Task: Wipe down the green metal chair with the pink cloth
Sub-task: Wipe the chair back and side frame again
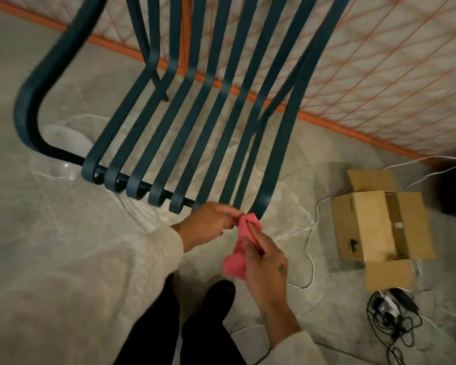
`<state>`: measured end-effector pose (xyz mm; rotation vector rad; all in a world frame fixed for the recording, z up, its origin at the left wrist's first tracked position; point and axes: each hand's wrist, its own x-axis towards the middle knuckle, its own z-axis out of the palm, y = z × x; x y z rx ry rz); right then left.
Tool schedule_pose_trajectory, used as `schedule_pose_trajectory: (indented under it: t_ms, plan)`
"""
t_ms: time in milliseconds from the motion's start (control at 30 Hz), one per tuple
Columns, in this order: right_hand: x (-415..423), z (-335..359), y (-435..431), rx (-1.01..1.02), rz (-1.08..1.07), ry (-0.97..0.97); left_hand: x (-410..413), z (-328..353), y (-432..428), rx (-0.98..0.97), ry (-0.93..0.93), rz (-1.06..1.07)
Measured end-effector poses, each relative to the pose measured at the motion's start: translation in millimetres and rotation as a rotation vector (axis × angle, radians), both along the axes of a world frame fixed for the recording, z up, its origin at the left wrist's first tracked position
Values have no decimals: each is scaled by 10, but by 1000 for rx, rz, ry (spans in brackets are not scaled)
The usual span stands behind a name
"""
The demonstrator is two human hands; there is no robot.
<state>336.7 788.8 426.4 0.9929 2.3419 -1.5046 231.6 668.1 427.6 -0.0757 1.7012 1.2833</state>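
Pink cloth (234, 263) is pinched by left hand (208, 223) and gripped by right hand (265, 262), held at the curled front edge of the chair (195, 133) just above them. Floor (287, 180) is seen rightward, up to cardboard box (379, 227).

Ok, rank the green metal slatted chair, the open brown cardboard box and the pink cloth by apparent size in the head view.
1. green metal slatted chair, largest.
2. open brown cardboard box.
3. pink cloth, smallest, partly hidden by the right hand.
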Motion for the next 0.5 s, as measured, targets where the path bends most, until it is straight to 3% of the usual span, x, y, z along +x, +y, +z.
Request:
schedule_pose_trajectory:
  t_ms: [100, 333, 500]
  plan:
    - [-130, 482, 133, -148, -116, 14, 61, 402, 57, -1, 19, 28]
    - [-240, 1335, 353, -465, -169, 189, 168, 1351, -21, 157, -153, 204]
    - [-253, 1925, 453, -778, -252, 228, 318, 2029, -96, 167, 60, 19]
